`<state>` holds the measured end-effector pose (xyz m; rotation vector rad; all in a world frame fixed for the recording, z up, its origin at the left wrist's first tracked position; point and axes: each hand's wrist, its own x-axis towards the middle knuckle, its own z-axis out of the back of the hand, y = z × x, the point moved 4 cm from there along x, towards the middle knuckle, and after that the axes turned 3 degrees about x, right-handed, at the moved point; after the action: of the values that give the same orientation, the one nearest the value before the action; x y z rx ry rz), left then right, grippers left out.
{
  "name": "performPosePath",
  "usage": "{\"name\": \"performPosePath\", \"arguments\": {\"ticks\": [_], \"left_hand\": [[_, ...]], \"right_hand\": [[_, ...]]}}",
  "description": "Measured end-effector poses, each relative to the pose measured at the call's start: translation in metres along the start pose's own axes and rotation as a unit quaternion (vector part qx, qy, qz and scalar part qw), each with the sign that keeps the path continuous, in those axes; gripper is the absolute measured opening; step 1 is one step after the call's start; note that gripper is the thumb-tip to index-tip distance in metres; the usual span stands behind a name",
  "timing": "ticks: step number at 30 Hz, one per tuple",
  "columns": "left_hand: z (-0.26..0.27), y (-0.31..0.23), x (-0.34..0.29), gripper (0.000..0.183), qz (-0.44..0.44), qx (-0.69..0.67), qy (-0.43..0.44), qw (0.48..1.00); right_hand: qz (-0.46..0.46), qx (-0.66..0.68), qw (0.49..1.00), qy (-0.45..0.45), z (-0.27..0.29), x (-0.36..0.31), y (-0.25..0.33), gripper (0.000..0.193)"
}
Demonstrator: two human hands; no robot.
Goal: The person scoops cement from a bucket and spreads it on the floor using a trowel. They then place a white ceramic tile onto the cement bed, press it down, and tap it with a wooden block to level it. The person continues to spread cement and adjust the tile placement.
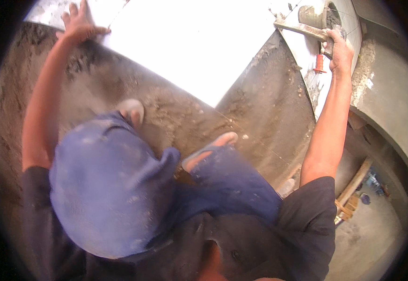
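A large white tile lies over the brown, sandy mortar bed, one corner pointing toward me. My left hand presses down at the upper left with its fingers spread, where the big tile meets another white tile. At the upper right, my right hand is closed around what looks like a hammer, near its dark head. Its pale wooden handle points left, with the far end at the big tile's right corner. The fingers partly hide the head.
Beyond my right hand stands a round container with grey material inside. A red string spool rests on the white tiles at right. A curved grey ledge runs along the right side. Lower right are a wooden pole and sandals.
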<state>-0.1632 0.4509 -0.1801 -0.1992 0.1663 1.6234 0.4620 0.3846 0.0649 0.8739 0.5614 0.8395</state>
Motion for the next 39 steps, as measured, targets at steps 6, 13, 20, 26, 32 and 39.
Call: {"name": "performPosePath", "arguments": {"ticks": [6, 13, 20, 26, 32, 39], "left_hand": [[0.046, -0.061, -0.035, 0.139, 0.044, -0.044, 0.16, 0.985], [0.051, -0.049, -0.037, 0.146, 0.08, -0.001, 0.168, 0.983], [0.033, -0.041, -0.027, 0.152, 0.051, -0.046, 0.148, 0.987], [0.034, -0.037, -0.033, 0.153, 0.045, -0.046, 0.135, 0.989], [0.061, -0.062, -0.038, 0.149, 0.079, 0.017, 0.154, 0.985], [0.027, -0.029, -0.025, 0.149, 0.002, -0.064, 0.101, 0.993]], "right_hand": [[0.056, -0.088, 0.994, 0.028, 0.018, 0.022, -0.008, 0.024], [-0.015, -0.023, 0.999, 0.025, -0.001, 0.027, 0.016, 0.016], [0.009, 0.033, 0.999, -0.003, 0.009, 0.039, 0.021, 0.012], [0.002, -0.056, 0.998, 0.019, -0.008, 0.013, 0.039, 0.011], [0.054, -0.108, 0.992, 0.045, -0.03, -0.053, 0.065, 0.016], [0.107, -0.111, 0.97, 0.186, -0.075, -0.065, 0.046, 0.037]]}}
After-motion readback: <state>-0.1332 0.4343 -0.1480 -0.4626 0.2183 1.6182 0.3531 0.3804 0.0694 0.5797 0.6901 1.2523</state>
